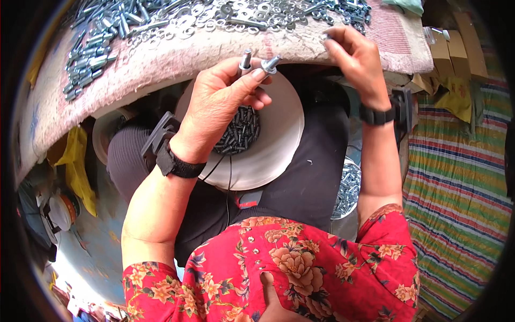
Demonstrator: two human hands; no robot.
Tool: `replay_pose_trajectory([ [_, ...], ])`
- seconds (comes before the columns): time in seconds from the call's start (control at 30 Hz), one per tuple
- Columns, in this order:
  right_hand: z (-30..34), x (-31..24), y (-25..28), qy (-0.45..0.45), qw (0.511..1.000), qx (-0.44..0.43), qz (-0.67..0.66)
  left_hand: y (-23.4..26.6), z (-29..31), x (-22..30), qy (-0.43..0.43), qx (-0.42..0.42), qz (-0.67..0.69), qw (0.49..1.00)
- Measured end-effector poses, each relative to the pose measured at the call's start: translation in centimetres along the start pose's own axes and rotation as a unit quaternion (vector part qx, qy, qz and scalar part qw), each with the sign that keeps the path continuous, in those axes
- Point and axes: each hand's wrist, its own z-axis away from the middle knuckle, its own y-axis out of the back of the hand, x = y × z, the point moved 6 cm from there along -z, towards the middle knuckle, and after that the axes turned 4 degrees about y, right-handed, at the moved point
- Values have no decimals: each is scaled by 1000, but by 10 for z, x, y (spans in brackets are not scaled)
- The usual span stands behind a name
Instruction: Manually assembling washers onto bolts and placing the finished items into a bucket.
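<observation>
Left hand [225,91] pinching two bolts [246,59], long ways pointing away, one leaning right; right hand [325,37] pinching tiny shiny bit [325,37]

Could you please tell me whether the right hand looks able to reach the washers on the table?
Most likely yes: the right hand is over the near part of the table, and nothing visible blocks its way to the washers. The left hand, holding two bolts, is outside that path.
</observation>
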Motion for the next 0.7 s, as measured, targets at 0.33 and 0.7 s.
replay_pose_trajectory([
  [0.33,28,-93,-34,130,980,-20,-153,6,15,6,-41,-26,-46,998],
  [0.7,29,-132,-42,208,978,-20,-7,17,34,16,-104,-5,-82,991],
])
